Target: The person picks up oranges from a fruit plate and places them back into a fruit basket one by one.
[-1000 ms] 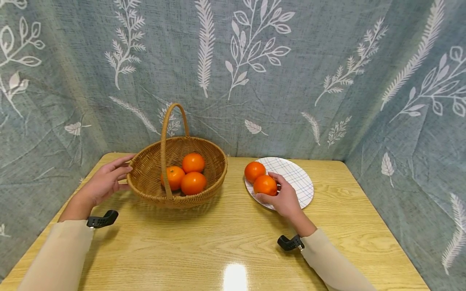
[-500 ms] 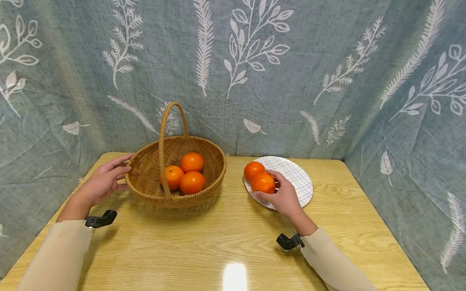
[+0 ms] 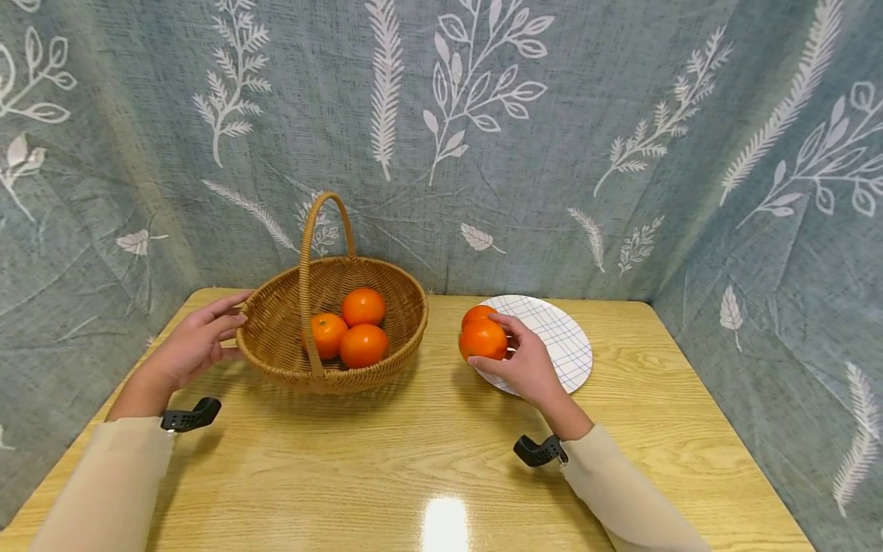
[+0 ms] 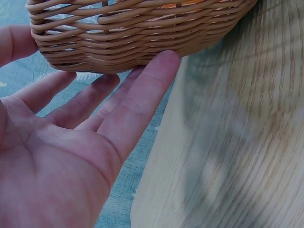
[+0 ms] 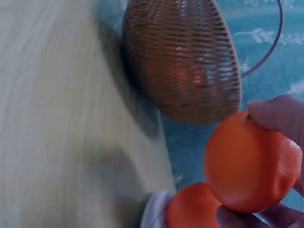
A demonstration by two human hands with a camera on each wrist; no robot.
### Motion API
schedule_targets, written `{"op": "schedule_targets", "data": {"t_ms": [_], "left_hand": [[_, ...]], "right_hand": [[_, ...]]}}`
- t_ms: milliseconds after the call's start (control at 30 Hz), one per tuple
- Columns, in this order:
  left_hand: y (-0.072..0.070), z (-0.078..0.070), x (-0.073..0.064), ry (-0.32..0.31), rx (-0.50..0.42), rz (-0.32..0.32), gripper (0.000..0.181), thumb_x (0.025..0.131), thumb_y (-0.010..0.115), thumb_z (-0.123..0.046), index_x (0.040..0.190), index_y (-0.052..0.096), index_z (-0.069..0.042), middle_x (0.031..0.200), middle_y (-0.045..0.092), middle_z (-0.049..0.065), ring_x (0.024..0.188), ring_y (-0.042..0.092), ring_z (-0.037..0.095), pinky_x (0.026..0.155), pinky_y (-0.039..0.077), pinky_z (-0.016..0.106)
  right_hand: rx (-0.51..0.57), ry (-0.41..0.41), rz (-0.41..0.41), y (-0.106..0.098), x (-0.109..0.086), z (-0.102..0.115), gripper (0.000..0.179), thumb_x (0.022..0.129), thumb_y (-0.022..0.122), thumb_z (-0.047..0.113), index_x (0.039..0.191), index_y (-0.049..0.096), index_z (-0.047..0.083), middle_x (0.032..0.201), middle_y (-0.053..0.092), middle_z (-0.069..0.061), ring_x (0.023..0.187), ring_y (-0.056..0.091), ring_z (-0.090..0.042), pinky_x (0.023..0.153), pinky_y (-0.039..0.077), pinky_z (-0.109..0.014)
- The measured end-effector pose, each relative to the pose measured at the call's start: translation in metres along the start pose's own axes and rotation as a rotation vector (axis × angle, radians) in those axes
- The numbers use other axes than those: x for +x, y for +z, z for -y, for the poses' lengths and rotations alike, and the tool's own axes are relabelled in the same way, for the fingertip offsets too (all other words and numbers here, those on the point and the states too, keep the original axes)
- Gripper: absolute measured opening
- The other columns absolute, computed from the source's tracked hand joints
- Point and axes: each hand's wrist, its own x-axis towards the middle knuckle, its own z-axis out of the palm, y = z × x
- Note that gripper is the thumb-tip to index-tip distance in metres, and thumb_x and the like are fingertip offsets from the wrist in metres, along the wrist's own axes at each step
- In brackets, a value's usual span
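A person's right hand (image 3: 527,364) pinches an orange fruit (image 3: 483,339) between thumb and fingers, holding it up by the left edge of a checked white plate (image 3: 567,349), where a second fruit (image 3: 477,312) sits partly hidden behind it. The left hand (image 3: 193,345), fingers extended and spread, touches the side of a wicker basket (image 3: 272,330) holding three more fruits (image 3: 364,346) on a wooden table (image 3: 372,468).

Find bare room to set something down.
Free: table between sleeves, before the basket; right side of the plate. Crowded: the plate's left, where the right hand holds one orange in front of another; the basket's middle, with three oranges.
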Motion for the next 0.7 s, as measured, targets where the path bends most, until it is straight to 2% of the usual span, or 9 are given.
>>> {"op": "schedule_targets", "data": {"t_ms": [400, 700], "left_hand": [[-0.001, -0.001, 0.000, -0.041, 0.053, -0.021, 0.065, 0.112, 0.045, -0.021, 0.166, 0.011, -0.009, 0.126, 0.056, -0.013, 0.106, 0.068, 0.002, 0.080, 0.062, 0.028], [-0.001, -0.002, 0.000, -0.034, 0.060, -0.019, 0.064, 0.112, 0.044, -0.019, 0.166, 0.011, -0.008, 0.127, 0.056, -0.012, 0.106, 0.069, 0.003, 0.080, 0.062, 0.030]], "right_hand": [[0.070, -0.045, 0.070, 0.011, 0.021, 0.046, 0.074, 0.078, 0.091, 0.024, 0.143, 0.057, 0.027, 0.136, 0.063, -0.004, 0.119, 0.065, -0.028, 0.095, 0.058, -0.046], [0.074, -0.105, 0.113, 0.026, 0.046, 0.076, 0.072, 0.078, 0.091, 0.026, 0.143, 0.059, 0.029, 0.127, 0.065, -0.004, 0.111, 0.065, -0.024, 0.088, 0.060, -0.040]]}}
